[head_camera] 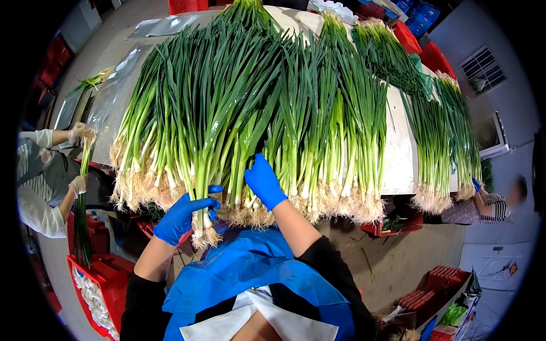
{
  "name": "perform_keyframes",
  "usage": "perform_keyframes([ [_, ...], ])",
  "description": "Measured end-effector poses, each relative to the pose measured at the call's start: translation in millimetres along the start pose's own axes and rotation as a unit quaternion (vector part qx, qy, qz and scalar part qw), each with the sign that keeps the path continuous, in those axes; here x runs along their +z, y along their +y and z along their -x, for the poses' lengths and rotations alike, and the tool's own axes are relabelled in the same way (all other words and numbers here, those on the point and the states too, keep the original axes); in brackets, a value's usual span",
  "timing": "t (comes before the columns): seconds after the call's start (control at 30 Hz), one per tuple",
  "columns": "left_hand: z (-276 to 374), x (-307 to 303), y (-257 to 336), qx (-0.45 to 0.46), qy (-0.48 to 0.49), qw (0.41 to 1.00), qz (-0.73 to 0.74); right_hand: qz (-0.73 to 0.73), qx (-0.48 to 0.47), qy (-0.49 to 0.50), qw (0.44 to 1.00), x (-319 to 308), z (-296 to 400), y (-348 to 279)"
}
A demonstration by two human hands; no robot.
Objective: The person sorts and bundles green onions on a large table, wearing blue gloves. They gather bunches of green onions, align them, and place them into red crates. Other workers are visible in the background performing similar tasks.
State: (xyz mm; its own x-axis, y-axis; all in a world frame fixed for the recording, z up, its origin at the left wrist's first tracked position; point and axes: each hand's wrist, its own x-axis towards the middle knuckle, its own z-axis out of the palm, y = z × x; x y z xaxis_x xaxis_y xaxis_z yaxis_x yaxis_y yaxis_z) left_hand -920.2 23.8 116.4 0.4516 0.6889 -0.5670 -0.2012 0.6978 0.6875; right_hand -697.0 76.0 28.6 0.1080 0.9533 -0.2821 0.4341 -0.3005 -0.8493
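Observation:
In a blue glove, my left hand (184, 215) is closed round the white lower stalks of a few green onions (203, 170), their pale roots hanging below the fingers. My right hand (265, 181), gloved in blue too, has its fingers curled at the stalks of the green onion pile (294, 140). What those right fingertips grip is hidden behind the hand. The pile spreads over the table, dark leaves pointing away and roots (358, 209) overhanging the near edge. A blue apron (256, 255) covers my front.
At left a co-worker's gloved hands (80, 160) hold stalks above a red crate (98, 290). Clear plastic sheets (106, 106) lie on the pale table (399, 145). Another person (482, 206) stands far right beside more onions (433, 157). Under the table sits a red crate (392, 228).

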Motion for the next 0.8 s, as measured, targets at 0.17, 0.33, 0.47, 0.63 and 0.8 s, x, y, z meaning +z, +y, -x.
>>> perform_keyframes([
  [0.17, -1, 1, 5, 0.004, -0.016, 0.999, -0.031, -0.126, 0.090, -0.160, 0.975, -23, -20, -6],
  [0.33, -1, -5, 18, 0.019, -0.036, 0.998, -0.057, -0.195, 0.093, -0.216, 0.952, -38, -17, -30],
  [0.47, -2, 0, 24, 0.042, -0.051, 0.996, -0.055, -0.270, 0.099, -0.216, 0.933, -41, -5, -47],
  [0.63, 4, 12, 33, 0.041, -0.036, 0.997, -0.049, -0.338, 0.130, -0.197, 0.911, -43, 30, -60],
  [0.8, 13, 12, 33, 0.042, -0.050, 0.997, -0.049, -0.355, 0.136, -0.165, 0.910, -23, 71, -61],
])
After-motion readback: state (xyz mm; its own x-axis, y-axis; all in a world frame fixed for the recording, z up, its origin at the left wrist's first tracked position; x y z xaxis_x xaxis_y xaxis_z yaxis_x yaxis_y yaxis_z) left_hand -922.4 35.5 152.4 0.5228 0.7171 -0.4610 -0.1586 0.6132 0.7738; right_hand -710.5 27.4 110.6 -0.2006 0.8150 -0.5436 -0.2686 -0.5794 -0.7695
